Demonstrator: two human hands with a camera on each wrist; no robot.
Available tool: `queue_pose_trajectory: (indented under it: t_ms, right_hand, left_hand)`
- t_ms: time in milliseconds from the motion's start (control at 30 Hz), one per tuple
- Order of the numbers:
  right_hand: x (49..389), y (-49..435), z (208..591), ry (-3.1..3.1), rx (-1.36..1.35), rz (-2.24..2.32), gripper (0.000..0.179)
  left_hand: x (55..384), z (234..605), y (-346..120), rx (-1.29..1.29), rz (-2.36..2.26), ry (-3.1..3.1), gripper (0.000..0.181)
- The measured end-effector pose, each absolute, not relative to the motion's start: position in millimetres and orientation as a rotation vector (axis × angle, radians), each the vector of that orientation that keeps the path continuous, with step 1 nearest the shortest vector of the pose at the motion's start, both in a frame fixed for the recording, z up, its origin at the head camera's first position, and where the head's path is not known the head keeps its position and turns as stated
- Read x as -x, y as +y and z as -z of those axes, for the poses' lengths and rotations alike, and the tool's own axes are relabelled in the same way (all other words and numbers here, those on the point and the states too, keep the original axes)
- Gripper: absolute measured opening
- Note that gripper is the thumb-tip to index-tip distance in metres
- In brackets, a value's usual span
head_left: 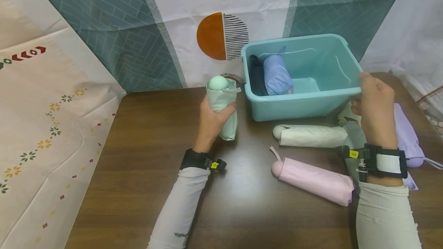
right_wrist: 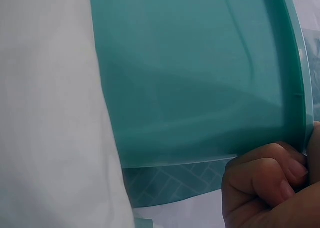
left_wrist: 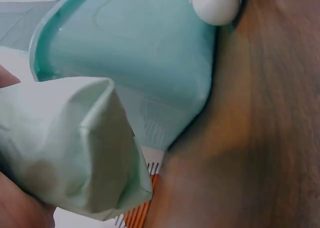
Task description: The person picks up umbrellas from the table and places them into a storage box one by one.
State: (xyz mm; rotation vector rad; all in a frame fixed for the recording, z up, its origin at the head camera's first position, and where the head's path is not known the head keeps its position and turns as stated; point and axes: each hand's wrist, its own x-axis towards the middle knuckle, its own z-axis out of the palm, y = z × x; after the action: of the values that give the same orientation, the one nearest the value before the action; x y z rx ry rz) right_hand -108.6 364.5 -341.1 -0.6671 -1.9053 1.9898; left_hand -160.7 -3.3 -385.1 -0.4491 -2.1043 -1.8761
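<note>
My left hand grips a folded mint-green umbrella in its fabric sleeve, with the round handle end facing up. It is held just left of a teal plastic bin; in the left wrist view the sleeve's lower end shows close by the bin wall. At the bin's right end, my right hand holds the rim, its fingers curled at the edge in the right wrist view. Inside the bin, at its left side, a blue folded umbrella stands beside a black one.
In front of the bin lie a pale cream folded umbrella and a pink one. A purple umbrella and grey-green fabric are partly hidden by my right arm. Patterned cloth hangs behind the brown table.
</note>
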Motion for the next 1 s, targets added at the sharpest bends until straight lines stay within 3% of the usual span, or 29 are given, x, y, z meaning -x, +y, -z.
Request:
queue_pose_trajectory:
  t_ms: [300, 733, 1000]
  right_hand:
    - [107.1, 364.8, 342.3, -1.848, 0.632, -2.031, 0.039]
    - [107.5, 364.9, 340.7, -1.903, 0.644, -2.0, 0.042]
    - [105.7, 364.4, 339.5, -1.958, 0.659, -1.968, 0.044]
  left_hand:
    - [161.5, 361.2, 6.8, 0.472, 1.883, -2.147, 0.047]
    - [195.1, 261.5, 43.8, 0.542, 2.049, -2.019, 0.043]
    - [218.3, 249.6, 73.1, 0.502, 2.126, -2.059, 0.042]
